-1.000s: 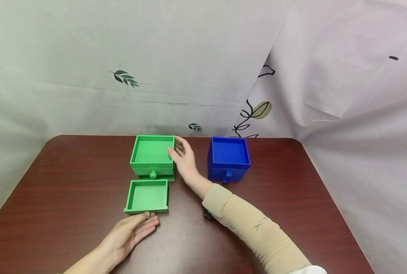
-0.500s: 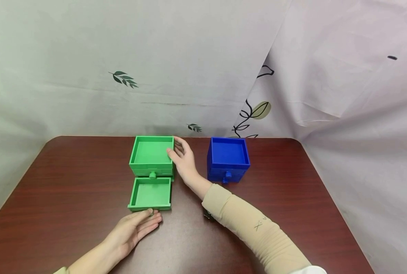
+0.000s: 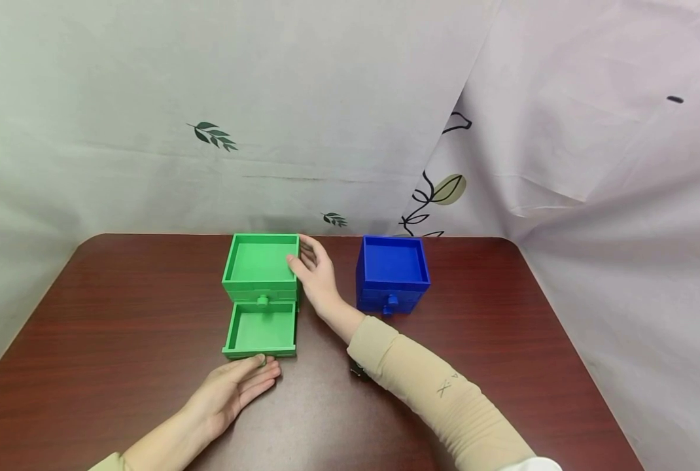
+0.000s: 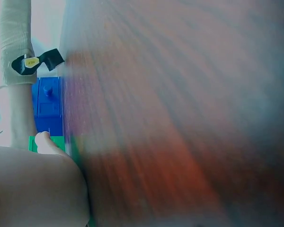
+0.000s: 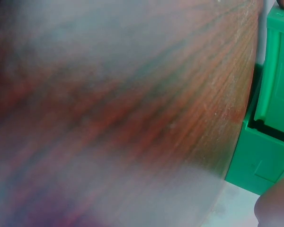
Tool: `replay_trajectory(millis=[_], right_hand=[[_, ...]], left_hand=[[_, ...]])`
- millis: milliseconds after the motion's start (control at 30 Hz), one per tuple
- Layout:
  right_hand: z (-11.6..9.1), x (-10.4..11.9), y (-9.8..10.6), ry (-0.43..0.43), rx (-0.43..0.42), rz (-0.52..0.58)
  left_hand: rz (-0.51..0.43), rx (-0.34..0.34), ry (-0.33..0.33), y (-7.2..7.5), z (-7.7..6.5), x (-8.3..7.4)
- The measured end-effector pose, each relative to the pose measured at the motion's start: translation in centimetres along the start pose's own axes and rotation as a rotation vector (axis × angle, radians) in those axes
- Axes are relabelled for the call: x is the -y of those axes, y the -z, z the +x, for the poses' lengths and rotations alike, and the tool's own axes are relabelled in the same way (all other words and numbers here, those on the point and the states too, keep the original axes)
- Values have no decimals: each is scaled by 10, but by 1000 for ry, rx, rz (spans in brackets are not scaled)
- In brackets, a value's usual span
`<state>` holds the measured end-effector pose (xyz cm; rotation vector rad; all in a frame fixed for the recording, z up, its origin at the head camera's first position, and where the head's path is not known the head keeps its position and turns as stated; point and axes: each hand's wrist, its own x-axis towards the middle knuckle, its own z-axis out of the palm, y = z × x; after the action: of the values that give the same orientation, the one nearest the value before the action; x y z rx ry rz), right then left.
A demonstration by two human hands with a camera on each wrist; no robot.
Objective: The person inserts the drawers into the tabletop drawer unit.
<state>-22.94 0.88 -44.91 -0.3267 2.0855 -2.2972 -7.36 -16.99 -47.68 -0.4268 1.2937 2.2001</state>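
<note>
A small green drawer cabinet [image 3: 261, 290] stands at the back of the table, left of centre. Its lower green drawer [image 3: 263, 328] sticks far out at the front, with a bare tray inside. My left hand [image 3: 223, 396] holds that drawer's small front knob between thumb and fingers. My right hand [image 3: 319, 278] grips the cabinet's right side, the thumb over the top rim and the fingers along the outer wall. In the right wrist view the green cabinet [image 5: 260, 163] and the pulled-out drawer [image 5: 281, 80] show from the side.
A blue drawer cabinet [image 3: 392, 268] with front knobs stands right of the green one. The dark red wooden table [image 3: 503, 366] meets a pale patterned cloth [image 3: 326, 98] at the back. A black strap device [image 4: 38, 61] sits on the right sleeve.
My left hand has moved the drawer away from me, so its back end now meets the green cabinet's lower opening. The right hand stays on the cabinet.
</note>
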Motion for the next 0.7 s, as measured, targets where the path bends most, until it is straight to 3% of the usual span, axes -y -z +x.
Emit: replay_trajectory(millis=[700], right_hand=[[0,0,0,19,5,-7]], left_hand=[[-12,19,5,0,2,-1]])
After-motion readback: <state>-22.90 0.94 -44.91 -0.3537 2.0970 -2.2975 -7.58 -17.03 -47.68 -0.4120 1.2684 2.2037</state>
